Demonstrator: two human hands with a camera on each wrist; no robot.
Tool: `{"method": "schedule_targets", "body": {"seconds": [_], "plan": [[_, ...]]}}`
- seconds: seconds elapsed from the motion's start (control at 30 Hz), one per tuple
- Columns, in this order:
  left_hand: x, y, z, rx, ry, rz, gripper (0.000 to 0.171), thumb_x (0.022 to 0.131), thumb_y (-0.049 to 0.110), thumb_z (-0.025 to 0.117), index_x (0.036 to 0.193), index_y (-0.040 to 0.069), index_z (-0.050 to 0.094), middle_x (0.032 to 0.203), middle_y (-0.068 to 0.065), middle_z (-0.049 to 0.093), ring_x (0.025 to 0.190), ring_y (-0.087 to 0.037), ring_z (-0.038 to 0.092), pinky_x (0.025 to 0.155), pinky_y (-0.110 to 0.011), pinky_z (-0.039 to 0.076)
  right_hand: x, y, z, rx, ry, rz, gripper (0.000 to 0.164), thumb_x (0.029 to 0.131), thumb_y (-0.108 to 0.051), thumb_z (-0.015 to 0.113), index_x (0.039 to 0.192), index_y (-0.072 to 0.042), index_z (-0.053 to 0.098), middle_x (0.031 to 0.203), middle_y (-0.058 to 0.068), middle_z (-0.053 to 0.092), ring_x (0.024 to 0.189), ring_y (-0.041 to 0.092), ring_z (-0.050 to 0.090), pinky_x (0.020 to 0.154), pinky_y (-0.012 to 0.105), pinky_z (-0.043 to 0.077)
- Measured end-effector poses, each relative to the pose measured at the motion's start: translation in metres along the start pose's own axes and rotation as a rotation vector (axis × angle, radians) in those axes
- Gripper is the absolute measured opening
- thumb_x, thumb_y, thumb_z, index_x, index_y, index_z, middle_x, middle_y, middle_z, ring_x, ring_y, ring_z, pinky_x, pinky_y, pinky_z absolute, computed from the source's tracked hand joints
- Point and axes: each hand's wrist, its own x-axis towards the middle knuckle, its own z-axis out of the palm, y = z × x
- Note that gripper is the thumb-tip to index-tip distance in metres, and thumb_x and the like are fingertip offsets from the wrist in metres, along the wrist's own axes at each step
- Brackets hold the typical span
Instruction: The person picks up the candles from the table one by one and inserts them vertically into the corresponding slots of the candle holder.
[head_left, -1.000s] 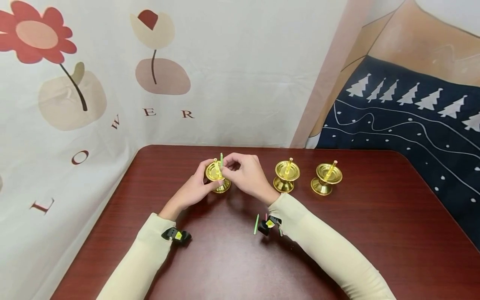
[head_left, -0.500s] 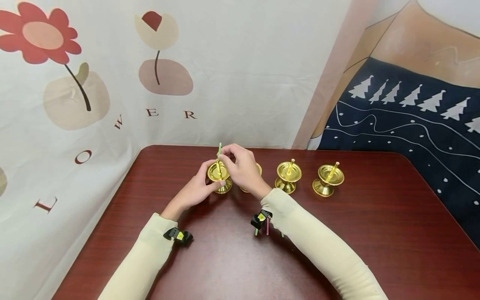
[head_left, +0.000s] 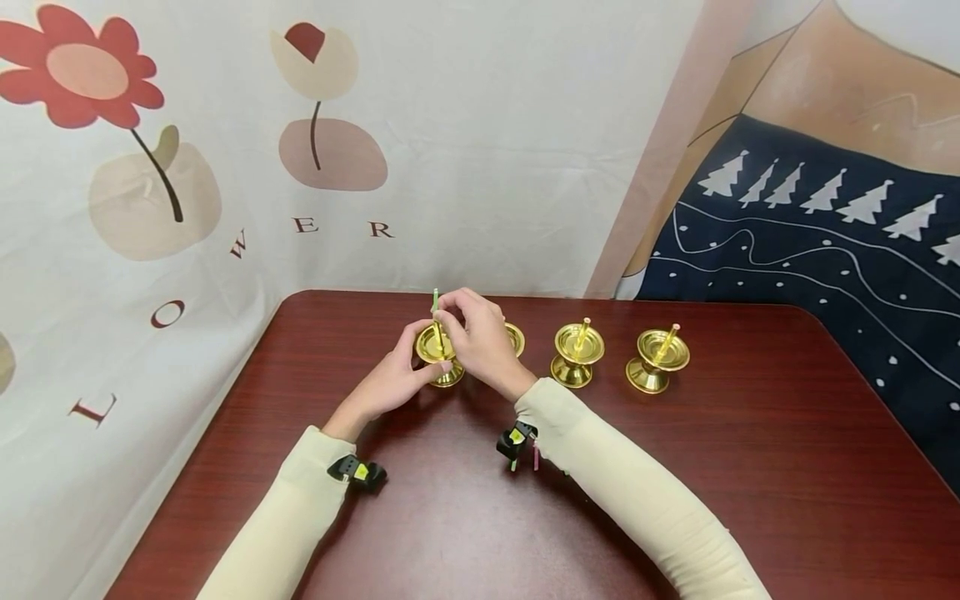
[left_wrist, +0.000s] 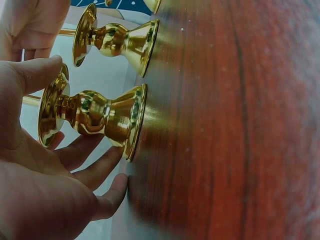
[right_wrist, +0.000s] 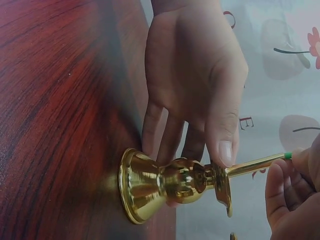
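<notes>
A brass candle holder (right_wrist: pixel 182 181) stands upright at the table's far left, with a thin brass tube (right_wrist: pixel 255 164) rising from its dish. My left hand (head_left: pixel 390 379) holds it; the thumb lies on the dish rim and the fingers reach round behind the stem. Over the tube, my right hand (head_left: pixel 483 337) pinches a thin green stick (head_left: pixel 435 298) between thumb and fingertips. In the right wrist view a bit of green shows right at the tube's tip, and the rest of the stick is hidden by the fingers.
Behind my right hand a second brass holder (head_left: pixel 516 338) is partly hidden. Farther right stand two more holders, a third (head_left: pixel 576 367) and a fourth (head_left: pixel 648 373). A pink stick (head_left: pixel 536 457) and a green stick (head_left: pixel 513 465) lie under my right wrist strap.
My right hand has risen and shifted slightly left, bringing the green stick from beside the tube to above its top, then slightly lower. My left hand keeps its hold.
</notes>
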Motion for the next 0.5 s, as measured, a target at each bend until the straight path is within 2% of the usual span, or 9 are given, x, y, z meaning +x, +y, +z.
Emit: {"method": "schedule_targets", "body": {"seconds": [0.5], "plan": [[0.0005, -0.0009, -0.0005, 0.013, -0.006, 0.007, 0.078, 0.106, 0.015, 0.074, 0.167, 0.006, 0.026, 0.158, -0.026, 0.048, 0.143, -0.036, 0.052, 0.119, -0.054, 0.039, -0.0007, 0.0016, 0.0026, 0.001, 0.024, -0.038, 0.005, 0.106, -0.001, 0.070, 0.103, -0.001, 0.075, 0.098, 0.008, 0.073, 0.081, 0.020, 0.063, 0.074, 0.029, 0.049]]}}
